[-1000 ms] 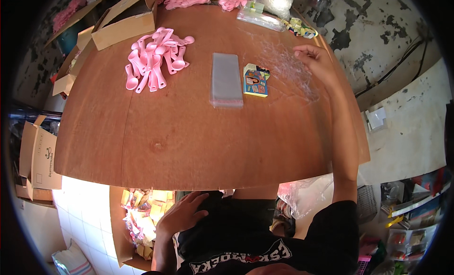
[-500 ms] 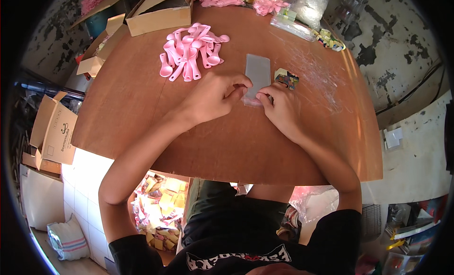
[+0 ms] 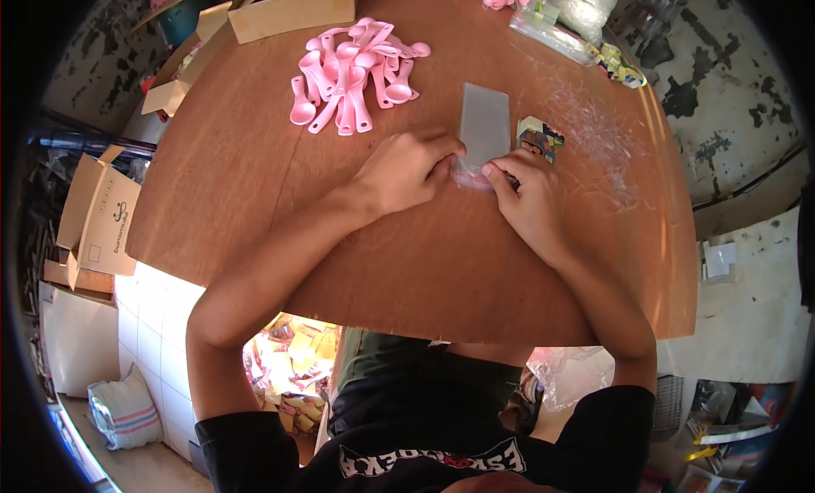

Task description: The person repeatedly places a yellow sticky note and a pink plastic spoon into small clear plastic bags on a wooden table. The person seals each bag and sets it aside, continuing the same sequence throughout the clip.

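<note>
Clear plastic sleeve, flat on round wooden table; near end pinched by left hand and right hand. Risk: thin film may tear or slide under uneven pull. Right of sleeve: small multicoloured packet. Left: pink plastic spoons; beyond them, cardboard box.

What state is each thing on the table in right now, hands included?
Left hand: fingertips pinching the near end of the clear plastic sleeve.
Right hand: pinching the same end.
Clear plastic sleeve: lying flat, near end held.
Pink spoons: loose heap, untouched.
Colourful small packet: flat beside the sleeve.
Cardboard box: at the far table edge; whether it is open cannot be told.
</note>
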Demonstrator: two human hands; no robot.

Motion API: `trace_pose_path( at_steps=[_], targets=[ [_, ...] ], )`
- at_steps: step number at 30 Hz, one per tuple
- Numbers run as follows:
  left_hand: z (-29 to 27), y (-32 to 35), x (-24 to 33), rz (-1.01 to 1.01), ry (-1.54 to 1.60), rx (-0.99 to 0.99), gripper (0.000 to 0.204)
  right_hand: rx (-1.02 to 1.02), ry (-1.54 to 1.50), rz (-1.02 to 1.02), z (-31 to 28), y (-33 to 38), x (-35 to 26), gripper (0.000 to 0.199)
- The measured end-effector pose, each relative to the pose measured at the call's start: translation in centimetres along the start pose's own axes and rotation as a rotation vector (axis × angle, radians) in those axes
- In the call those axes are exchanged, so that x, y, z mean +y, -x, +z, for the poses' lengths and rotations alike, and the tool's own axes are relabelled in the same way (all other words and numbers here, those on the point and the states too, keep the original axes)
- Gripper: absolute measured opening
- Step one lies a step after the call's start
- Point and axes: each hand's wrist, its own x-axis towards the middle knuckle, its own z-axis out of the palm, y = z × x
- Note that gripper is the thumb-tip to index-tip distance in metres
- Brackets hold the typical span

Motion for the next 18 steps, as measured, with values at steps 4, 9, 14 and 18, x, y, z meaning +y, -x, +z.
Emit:
trace_pose_path(
  at_steps=[4, 9, 14, 18],
  targets=[
    [0.20, 0.23, -0.16, 0.031, -0.047, -0.025, 0.016, 0.002, -0.020, 0.022, 0.29, -0.09, -0.07, 0.010],
    [0.21, -0.01, -0.24, 0.058, -0.079, -0.030, 0.015, 0.027, -0.051, 0.000, -0.11, -0.23, -0.26, 0.006],
    [0.45, -0.04, -0.57, 0.086, -0.085, -0.040, 0.017, 0.015, -0.044, 0.061, -0.01, -0.21, -0.23, 0.008],
    [0.31, 0.24, -0.51, 0.092, -0.098, -0.033, 0.018, 0.011, 0.050, 0.055, 0.44, 0.13, 0.00, 0.014]
  ],
)
